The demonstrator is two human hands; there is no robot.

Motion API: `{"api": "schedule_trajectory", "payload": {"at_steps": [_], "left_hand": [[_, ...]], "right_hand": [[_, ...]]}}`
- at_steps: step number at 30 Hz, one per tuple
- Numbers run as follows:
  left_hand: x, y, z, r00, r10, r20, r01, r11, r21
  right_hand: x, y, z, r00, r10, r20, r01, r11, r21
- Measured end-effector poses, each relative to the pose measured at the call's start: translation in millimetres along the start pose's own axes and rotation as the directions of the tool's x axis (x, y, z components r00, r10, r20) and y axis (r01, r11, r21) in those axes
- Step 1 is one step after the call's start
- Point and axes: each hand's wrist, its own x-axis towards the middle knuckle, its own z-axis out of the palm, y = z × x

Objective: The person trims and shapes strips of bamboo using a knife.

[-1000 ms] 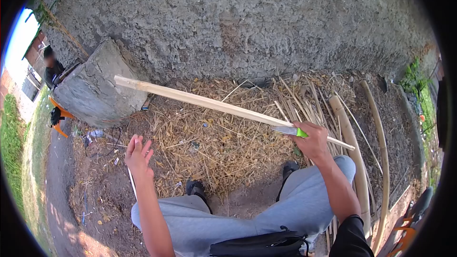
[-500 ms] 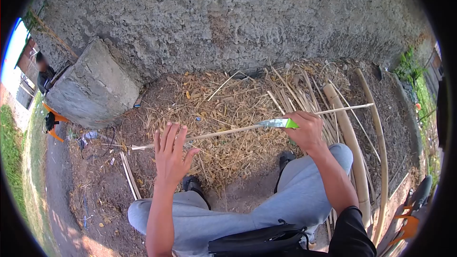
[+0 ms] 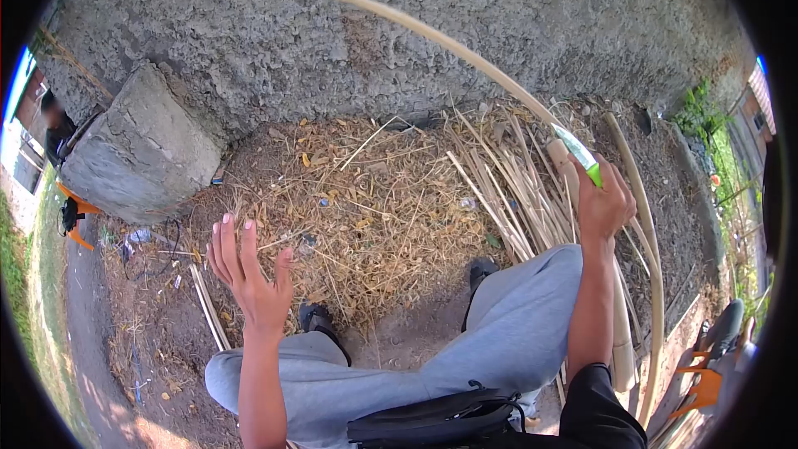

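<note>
Green shows in the right hand (image 3: 607,201), clamped around a knife (image 3: 575,147) and a pale strip (image 3: 465,54); the left hand (image 3: 256,287) is empty, fingers spread. The strip arcs in front of the wall (image 3: 540,0); gripped near one end, it could twist against the knife and slip.

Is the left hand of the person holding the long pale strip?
No, the left hand is open and empty, while the right hand grips the strip together with the green-handled knife.
</note>
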Motion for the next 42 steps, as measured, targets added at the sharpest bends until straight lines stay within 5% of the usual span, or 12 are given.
{"api": "schedule_trajectory", "payload": {"at_steps": [2,7,13,15,21,24,31,34,36,39,41,42], "left_hand": [[1,-5,-1,0.996,-0.084,0.003,0.084,0.993,-0.078],[11,-3,-1,0.986,-0.158,0.046,0.161,0.984,-0.080],[12,21,2,0.997,0.052,-0.063,-0.051,0.999,0.007],[12,31,6,0.986,0.156,0.066,-0.141,0.972,-0.188],[-8,24,32,0.822,0.268,0.502,-0.055,0.915,-0.399],[-5,36,12,0.932,0.070,0.356,0.141,0.834,-0.533],[-14,26,7,0.966,0.090,0.243,0.027,0.898,-0.439],[-29,22,8,0.947,0.003,0.322,0.186,0.811,-0.554],[-33,15,6,0.719,-0.126,0.684,0.668,0.398,-0.629],[-28,11,-5,0.652,-0.168,0.739,0.758,0.144,-0.636],[-8,16,-24,0.679,-0.183,0.711,0.734,0.198,-0.650],[4,17,-38,0.655,-0.225,0.721,0.754,0.139,-0.642]], "right_hand": [[-7,18,-8,0.984,-0.007,-0.178,-0.033,0.975,-0.219],[-24,25,-10,0.997,0.001,-0.072,-0.018,0.970,-0.244],[-11,-37,-24,0.904,-0.415,0.100,0.418,0.909,0.000],[-5,-51,-20,0.866,-0.495,0.070,0.493,0.869,0.049],[21,-84,-22,0.843,-0.536,-0.052,0.532,0.813,0.235],[21,-88,-20,0.852,-0.521,-0.056,0.520,0.827,0.213],[19,-96,-12,0.897,-0.442,-0.023,0.420,0.832,0.363],[1,-110,2,0.953,-0.099,-0.286,0.233,0.843,0.484],[-11,-104,8,0.961,-0.035,-0.274,0.182,0.825,0.534],[-25,-106,20,0.981,0.040,-0.192,0.099,0.743,0.662],[-32,-114,17,0.860,0.105,0.499,-0.419,0.702,0.575],[-34,-121,17,0.863,0.097,0.496,-0.417,0.692,0.590]]}}
